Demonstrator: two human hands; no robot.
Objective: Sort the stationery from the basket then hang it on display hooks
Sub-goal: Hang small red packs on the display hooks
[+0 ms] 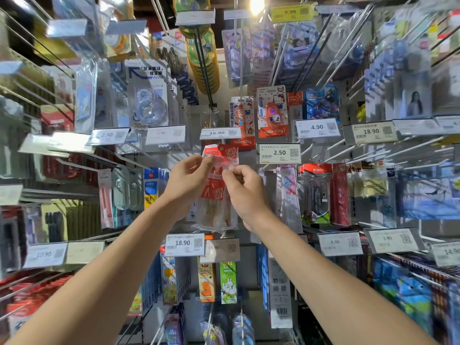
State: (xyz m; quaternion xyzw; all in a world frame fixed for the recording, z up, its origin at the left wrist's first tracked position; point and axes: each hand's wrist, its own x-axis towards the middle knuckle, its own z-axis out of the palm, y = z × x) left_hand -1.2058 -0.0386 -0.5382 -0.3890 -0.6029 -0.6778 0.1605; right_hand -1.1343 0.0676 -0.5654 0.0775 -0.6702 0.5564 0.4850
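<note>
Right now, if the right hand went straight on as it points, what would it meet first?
The right hand meets the packet it pinches, then probably the left hand; depth is unclear.

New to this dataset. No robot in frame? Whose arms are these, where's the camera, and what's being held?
No robot here: a person works with bare hands. The single picture comes from a wide-angle camera worn on their head, so the edges bend and blur. There is no table. Ahead is a shop wall of hooks hung with goods, with price tags in front. The left hand and right hand both pinch one red-and-clear packet in its upper part, held up before the rack. Whether it is on a hook cannot be told. The basket is not in view.
</note>
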